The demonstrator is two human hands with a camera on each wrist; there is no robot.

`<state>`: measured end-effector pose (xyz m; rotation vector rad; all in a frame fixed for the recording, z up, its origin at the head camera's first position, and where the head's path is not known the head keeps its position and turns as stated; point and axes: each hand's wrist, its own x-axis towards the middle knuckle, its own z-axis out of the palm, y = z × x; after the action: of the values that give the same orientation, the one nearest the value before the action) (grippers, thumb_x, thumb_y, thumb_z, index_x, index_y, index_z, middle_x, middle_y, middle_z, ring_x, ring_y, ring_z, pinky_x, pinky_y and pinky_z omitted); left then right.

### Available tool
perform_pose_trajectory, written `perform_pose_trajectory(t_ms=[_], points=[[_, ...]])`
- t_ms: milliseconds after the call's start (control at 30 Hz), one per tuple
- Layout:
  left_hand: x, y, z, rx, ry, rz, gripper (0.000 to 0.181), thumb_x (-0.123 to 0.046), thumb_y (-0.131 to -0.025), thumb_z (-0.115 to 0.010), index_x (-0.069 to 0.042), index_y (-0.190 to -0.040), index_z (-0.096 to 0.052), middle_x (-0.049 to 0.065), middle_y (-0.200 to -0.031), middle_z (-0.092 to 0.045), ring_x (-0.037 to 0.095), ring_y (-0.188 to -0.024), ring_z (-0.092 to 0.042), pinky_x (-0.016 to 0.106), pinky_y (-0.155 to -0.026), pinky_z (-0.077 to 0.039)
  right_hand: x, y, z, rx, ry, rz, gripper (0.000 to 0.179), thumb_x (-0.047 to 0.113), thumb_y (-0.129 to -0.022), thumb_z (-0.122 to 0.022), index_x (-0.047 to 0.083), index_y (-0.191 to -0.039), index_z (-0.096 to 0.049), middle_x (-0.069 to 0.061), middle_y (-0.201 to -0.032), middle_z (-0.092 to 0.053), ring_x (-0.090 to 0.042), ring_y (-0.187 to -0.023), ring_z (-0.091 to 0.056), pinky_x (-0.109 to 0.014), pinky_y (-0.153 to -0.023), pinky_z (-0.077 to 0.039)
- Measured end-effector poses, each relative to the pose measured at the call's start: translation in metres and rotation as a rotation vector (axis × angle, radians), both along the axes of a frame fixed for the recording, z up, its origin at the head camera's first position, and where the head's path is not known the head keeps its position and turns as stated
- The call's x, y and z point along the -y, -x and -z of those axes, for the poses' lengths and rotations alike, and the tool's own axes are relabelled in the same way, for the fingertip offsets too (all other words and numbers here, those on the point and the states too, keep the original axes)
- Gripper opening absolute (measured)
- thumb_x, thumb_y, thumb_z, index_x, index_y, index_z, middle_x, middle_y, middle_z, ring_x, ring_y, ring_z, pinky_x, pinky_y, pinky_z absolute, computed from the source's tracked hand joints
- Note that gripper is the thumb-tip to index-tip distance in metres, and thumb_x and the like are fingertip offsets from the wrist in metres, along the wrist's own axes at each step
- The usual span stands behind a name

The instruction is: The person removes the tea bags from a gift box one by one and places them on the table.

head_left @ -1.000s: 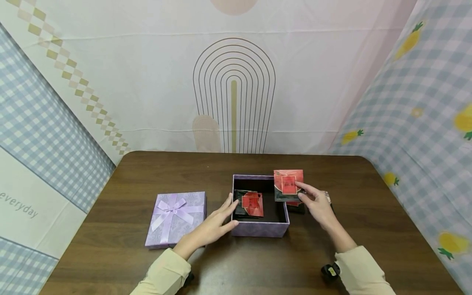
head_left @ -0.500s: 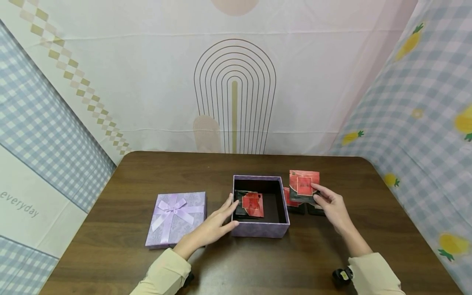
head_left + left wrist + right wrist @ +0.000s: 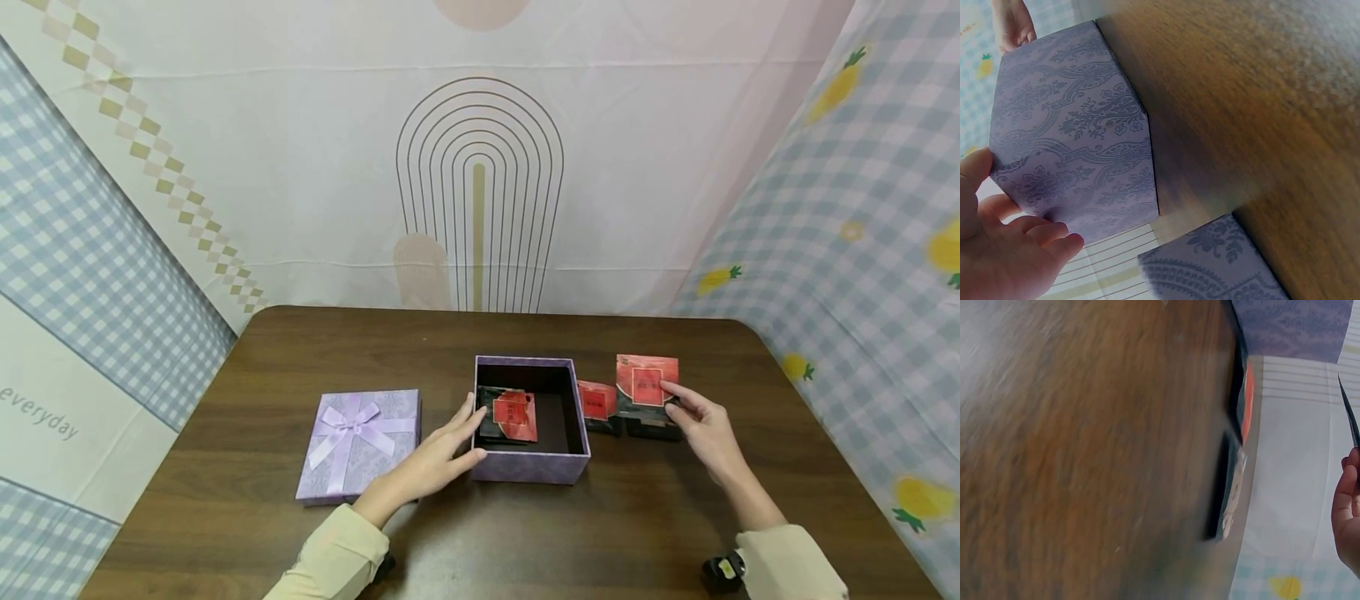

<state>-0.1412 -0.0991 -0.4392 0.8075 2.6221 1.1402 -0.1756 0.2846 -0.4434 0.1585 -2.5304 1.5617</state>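
An open purple patterned box stands mid-table with several overlapping red-and-black sachets inside, at its left. My left hand rests against the box's left wall, fingers spread and fairly straight; the left wrist view shows its fingertips touching the wall. To the right of the box, my right hand pinches another red-and-black sachet by its right edge, thumb and fingers on either side. That sachet hangs above a dark sachet on the table, mostly covering it. Beside the box lies one more sachet.
A lilac box lid with a ribbon bow lies left of the box, near my left forearm. The brown table reaches back to a white printed cloth. Checked cloth hangs at the right.
My right hand has carried the pinched sachet rightward, from over the box's right rim to over the farther sachet on the table, and slightly lower. The left hand has stayed on the box.
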Motion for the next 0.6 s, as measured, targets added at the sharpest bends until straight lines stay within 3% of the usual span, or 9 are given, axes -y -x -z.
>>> perform_pose_trajectory(t_ms=[600], points=[[0.000, 0.000, 0.001, -0.004, -0.004, 0.004, 0.062, -0.028, -0.094, -0.050, 0.001, -0.143, -0.025, 0.019, -0.150, -0.004, 0.032, -0.133, -0.025, 0.048, -0.104, -0.027, -0.031, -0.002, 0.016, -0.008, -0.043, 0.058, 0.034, 0.003, -0.090, -0.052, -0.011, -0.121, -0.051, 0.030, -0.091, -0.052, 0.011, -0.080, -0.053, -0.011, -0.065, -0.048]])
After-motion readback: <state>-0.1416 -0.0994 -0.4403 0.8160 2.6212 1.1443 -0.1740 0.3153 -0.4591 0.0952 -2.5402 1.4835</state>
